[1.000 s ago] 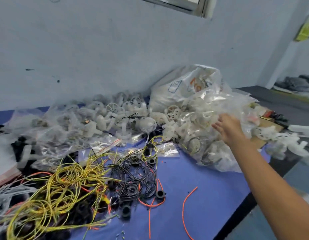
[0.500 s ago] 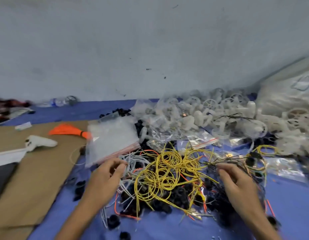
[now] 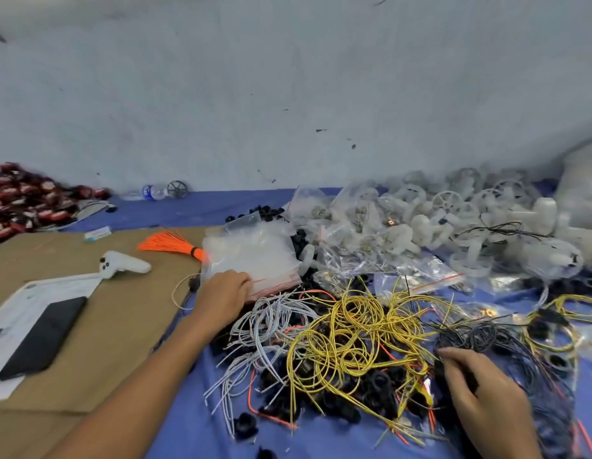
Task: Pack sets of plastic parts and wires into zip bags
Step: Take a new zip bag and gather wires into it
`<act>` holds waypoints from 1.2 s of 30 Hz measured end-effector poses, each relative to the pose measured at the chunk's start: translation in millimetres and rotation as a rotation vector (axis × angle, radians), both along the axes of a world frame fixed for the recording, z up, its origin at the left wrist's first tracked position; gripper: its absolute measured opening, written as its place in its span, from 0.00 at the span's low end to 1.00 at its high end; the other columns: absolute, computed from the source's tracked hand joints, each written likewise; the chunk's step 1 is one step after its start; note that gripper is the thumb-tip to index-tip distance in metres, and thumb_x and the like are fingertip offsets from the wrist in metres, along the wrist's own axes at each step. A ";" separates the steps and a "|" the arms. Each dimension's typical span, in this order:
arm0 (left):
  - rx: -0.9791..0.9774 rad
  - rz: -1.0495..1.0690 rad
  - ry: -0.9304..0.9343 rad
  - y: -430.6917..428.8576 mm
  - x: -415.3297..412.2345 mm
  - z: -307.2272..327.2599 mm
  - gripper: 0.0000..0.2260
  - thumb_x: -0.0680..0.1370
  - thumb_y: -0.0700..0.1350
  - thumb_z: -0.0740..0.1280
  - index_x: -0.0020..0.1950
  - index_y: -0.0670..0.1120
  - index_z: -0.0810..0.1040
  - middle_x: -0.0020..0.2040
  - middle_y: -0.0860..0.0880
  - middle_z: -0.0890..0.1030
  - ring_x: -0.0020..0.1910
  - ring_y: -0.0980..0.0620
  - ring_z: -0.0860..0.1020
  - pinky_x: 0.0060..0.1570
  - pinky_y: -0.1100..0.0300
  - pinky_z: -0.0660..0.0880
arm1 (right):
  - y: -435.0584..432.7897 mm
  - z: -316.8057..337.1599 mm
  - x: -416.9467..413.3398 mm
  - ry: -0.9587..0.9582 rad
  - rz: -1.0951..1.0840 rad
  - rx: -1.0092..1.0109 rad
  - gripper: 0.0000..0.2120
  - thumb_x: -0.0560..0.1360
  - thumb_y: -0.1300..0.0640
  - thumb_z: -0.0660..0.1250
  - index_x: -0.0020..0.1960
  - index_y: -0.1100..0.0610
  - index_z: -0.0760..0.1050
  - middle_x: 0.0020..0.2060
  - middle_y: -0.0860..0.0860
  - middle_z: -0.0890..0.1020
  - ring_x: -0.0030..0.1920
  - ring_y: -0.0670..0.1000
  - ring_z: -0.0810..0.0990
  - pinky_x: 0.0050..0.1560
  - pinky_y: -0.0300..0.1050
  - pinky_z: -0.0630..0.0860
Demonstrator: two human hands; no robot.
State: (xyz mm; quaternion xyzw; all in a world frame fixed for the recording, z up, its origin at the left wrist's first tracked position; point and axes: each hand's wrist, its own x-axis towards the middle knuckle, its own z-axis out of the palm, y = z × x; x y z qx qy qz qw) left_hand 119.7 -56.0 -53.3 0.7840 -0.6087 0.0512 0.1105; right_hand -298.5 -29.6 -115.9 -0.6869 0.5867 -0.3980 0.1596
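A stack of clear zip bags [image 3: 251,256] with red seals lies at the cardboard's right edge. My left hand [image 3: 221,298] reaches onto its front edge, fingers curled over the top bags. Below lies a tangle of yellow wires [image 3: 354,332], pale grey wires [image 3: 268,326] and black wires [image 3: 487,336] over black plastic parts [image 3: 371,389]. My right hand [image 3: 480,392] sits at the lower right and pinches a black wire between thumb and fingers. White plastic wheels [image 3: 453,207] and filled clear bags [image 3: 371,246] pile up along the wall.
Brown cardboard [image 3: 105,326] on the left carries a black phone [image 3: 42,336], a white paper [image 3: 23,309], a white controller [image 3: 122,263] and an orange wire bundle [image 3: 168,243]. Red packets [image 3: 19,200] and a water bottle [image 3: 152,192] lie by the wall on the blue cloth [image 3: 188,210].
My view swung left from the big bag of white parts. My left hand moved up from the wires onto the zip bag stack. My right hand came down and took hold of a black wire.
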 end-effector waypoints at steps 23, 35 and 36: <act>-0.010 0.038 0.874 21.1 -27.0 2.3 0.23 0.77 0.62 0.66 0.30 0.50 0.64 0.25 0.57 0.63 0.25 0.58 0.61 0.27 0.65 0.60 | 3.7 -1.0 -5.0 -0.096 0.054 0.028 0.11 0.75 0.59 0.70 0.49 0.43 0.80 0.46 0.38 0.82 0.45 0.43 0.80 0.46 0.26 0.69; 0.038 0.066 0.852 20.0 -34.5 1.1 0.03 0.76 0.40 0.67 0.46 0.42 0.80 0.39 0.47 0.80 0.33 0.53 0.75 0.33 0.62 0.73 | 2.9 -4.7 -6.2 -0.099 0.054 0.003 0.11 0.75 0.58 0.69 0.50 0.42 0.80 0.46 0.38 0.82 0.46 0.44 0.81 0.44 0.44 0.75; 0.016 0.050 0.882 20.1 -36.5 2.2 0.04 0.74 0.39 0.68 0.48 0.44 0.79 0.38 0.47 0.79 0.31 0.54 0.74 0.29 0.63 0.72 | 2.8 -4.8 -6.4 -0.093 0.052 -0.002 0.11 0.75 0.58 0.69 0.50 0.42 0.80 0.46 0.38 0.82 0.46 0.44 0.81 0.43 0.43 0.74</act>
